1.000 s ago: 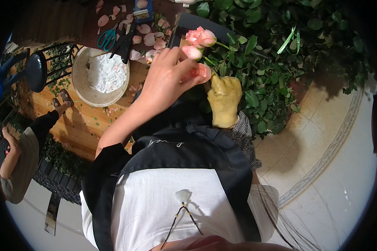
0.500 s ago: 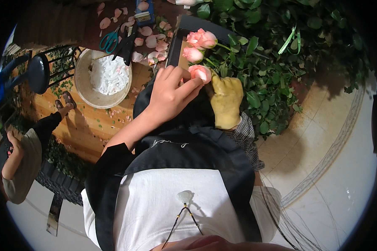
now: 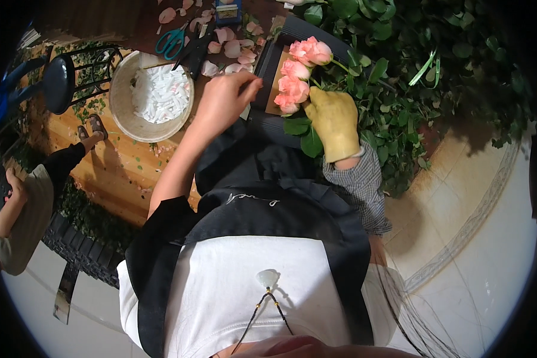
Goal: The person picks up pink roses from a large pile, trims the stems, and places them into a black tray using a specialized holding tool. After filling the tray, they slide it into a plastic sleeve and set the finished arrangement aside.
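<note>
My right hand [image 3: 335, 119], in a yellow glove, is closed at the base of a pink rose [image 3: 293, 90] and appears to grip its stem, which the glove hides. That rose's head lies beside another pink rose [image 3: 295, 68] and a further pink rose [image 3: 311, 51] in a row, over a dark tray [image 3: 268, 122] with a brown cardboard piece in it. My bare left hand [image 3: 224, 98] is off to the left of the roses, touching none of them. Its fingers are curled toward the thumb; whatever they may hold cannot be made out.
A heap of green leafy stems [image 3: 382, 107] fills the right side. Teal-handled scissors [image 3: 171, 43] and loose pink petals [image 3: 225, 34] lie on the dark table. Left of me stands a round tub [image 3: 117, 107] of small white tubes. Another person's arm [image 3: 12, 206] shows at far left.
My left hand has left the rose and moved left. The rose at my gloved hand has shifted up beside the others and turned to the left. The view has shifted slightly.
</note>
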Demonstrator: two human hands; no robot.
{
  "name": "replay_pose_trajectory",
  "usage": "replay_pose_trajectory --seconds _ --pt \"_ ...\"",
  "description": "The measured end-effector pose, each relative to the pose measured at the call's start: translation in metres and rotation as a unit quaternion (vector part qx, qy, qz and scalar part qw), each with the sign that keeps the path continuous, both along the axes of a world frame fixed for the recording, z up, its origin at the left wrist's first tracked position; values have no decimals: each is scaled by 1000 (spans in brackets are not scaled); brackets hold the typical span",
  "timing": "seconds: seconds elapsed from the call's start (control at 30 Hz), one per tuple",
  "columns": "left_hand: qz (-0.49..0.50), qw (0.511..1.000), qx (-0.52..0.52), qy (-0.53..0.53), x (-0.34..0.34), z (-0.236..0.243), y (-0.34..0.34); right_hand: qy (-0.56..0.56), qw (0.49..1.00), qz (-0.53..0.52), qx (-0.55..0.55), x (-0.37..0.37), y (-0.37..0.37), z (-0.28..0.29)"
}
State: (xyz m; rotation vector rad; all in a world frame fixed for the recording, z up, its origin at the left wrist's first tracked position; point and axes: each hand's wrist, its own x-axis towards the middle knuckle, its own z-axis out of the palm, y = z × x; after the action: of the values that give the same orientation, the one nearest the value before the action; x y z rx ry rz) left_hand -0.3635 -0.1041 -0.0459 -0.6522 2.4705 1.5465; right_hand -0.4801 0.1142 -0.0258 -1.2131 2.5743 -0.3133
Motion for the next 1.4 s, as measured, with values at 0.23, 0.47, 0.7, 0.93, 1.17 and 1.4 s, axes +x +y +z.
replay_pose_trajectory --seconds 0.23,0.47,0.7,0.93,1.17,1.4 --pt "-4 986 -128 106 -19 -12 30 55 988 144 -25 -19 4 -14" --pt "-31 988 -123 88 -19 -8 28 -29 984 156 77 -19 6 15" --pt "-70 989 -38 128 -18 -17 25 -7 993 70 92 -13 3 2" --pt "-158 932 -223 238 -23 17 26 -40 984 82 151 -11 -7 13" --pt "-211 895 -309 244 -22 11 43 -193 980 -51 -23 -37 9 19" --pt "-257 875 -327 249 -29 13 39 -56 993 -10 -99 -31 4 -16"
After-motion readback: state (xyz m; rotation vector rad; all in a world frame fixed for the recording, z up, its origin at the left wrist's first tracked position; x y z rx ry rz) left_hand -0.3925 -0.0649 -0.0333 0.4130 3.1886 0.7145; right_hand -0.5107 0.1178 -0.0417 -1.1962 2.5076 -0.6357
